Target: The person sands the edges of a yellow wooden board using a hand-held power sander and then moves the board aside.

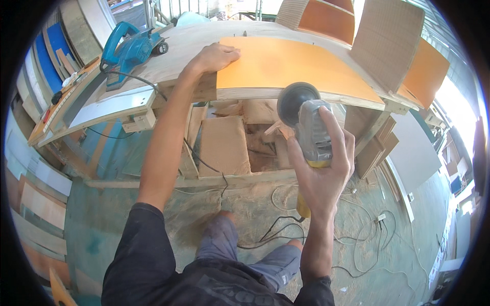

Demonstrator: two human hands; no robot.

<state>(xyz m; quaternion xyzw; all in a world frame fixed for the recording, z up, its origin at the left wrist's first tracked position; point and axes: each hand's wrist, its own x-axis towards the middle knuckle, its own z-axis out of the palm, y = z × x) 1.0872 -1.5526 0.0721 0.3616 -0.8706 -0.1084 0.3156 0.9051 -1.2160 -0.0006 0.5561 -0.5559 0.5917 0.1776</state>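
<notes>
In my right hand (326, 163) is an angle grinder (312, 133) with a grey head and a yellow body, my fingers wrapped round it. Its round dark disc (298, 103) meets the near edge of an orange-faced plywood panel (286, 64), right of the panel's middle. Whether the disc is spinning cannot be made out. The panel lies flat on the workbench (191, 33), its bare layered edge toward me. At the panel's left side my left hand (215, 56) is closed, with curled fingers gripping the edge and pressing on the top.
A blue corded power tool (130, 51) stands on the bench's left. Upright orange-faced panels (326, 23) and a tall wooden box piece (390, 46) stand at the right. Dusty boards (224, 145) fill the shelf below. Cables (360, 250) loop over the sawdust-strewn floor near my feet.
</notes>
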